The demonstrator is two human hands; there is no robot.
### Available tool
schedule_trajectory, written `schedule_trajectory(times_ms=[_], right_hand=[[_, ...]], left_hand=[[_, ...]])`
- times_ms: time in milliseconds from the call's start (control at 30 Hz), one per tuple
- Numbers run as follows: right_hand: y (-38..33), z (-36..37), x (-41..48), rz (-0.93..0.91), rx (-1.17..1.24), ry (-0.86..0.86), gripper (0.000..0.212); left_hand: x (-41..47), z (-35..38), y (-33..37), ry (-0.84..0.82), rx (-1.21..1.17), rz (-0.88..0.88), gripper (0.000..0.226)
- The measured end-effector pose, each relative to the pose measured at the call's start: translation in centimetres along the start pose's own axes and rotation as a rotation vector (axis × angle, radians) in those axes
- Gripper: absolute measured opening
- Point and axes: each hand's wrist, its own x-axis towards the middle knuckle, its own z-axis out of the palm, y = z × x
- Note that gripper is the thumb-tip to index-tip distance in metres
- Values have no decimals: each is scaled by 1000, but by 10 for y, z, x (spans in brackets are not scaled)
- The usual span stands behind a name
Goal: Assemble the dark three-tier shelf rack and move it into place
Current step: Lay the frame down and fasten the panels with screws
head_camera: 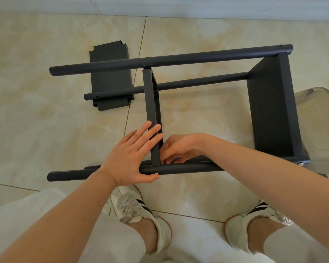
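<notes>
Rack (270,111) lying on its side | my left hand (130,158) spread flat against its middle shelf (150,103) | my right hand (179,149) curled at that shelf's near corner; cannot tell what it pinches

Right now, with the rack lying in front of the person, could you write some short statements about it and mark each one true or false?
1. The rack lies on its side on the tiled floor. True.
2. All three shelves are fixed between the poles. False: the middle shelf and the end shelf are in the frame, but a loose shelf panel lies flat on the floor.
3. The left hand presses straight fingers against the middle shelf. True.
4. The right hand rests on the loose shelf panel. False: its curled fingers are at the joint of the middle shelf and the near pole.
</notes>
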Motion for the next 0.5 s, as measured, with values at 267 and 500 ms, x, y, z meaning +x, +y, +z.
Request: schedule_trajectory(times_ms=[267, 500], right_hand=[[-1, -1, 1, 10, 1, 19, 7], [0, 5, 3, 27, -29, 61, 12]], left_hand=[[1, -2, 1, 4, -1, -1, 102], [0, -1, 2, -8, -3, -11, 102]])
